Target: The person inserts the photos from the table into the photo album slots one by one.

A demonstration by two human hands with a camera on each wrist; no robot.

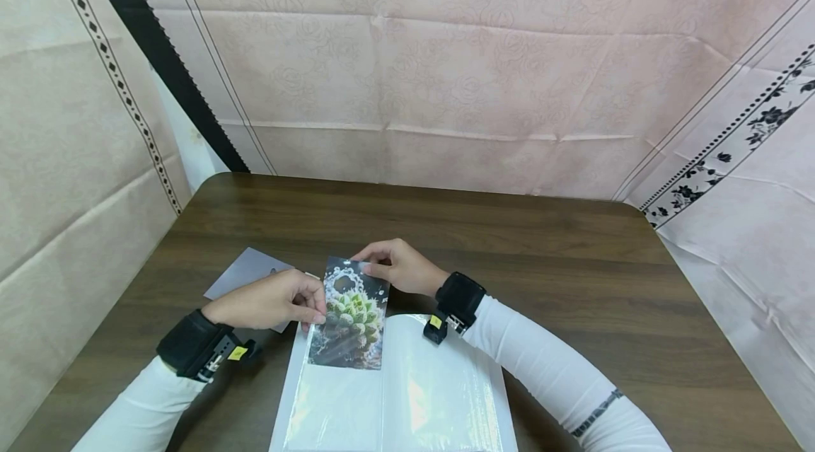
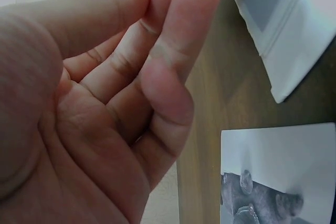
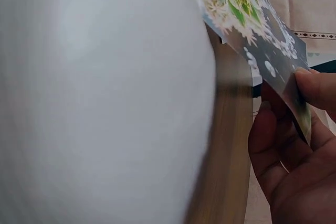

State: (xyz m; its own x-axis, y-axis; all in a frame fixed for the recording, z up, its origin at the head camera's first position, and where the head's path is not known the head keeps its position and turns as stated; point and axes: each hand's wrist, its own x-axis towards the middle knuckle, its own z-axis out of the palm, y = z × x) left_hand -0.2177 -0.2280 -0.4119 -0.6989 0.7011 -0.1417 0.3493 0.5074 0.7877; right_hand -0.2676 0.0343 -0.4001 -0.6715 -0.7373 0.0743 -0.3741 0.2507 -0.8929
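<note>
A photo print of a green succulent on a dark ground overlaps the upper left page of an open album with clear, shiny sleeves. Whether its lower end is inside a sleeve or on top, I cannot tell. My right hand pinches the print's top right corner, thumb in front and fingers behind, as the right wrist view also shows. At the print's left edge, my left hand pinches with thumb and fingertips. In the left wrist view the tips of the left fingers run out of frame.
Beside the left hand, partly under it, lies a pale card; the left wrist view shows a grey picture on a card. All of it rests on a dark wooden table. Patterned cloth hangs behind the table and at both sides.
</note>
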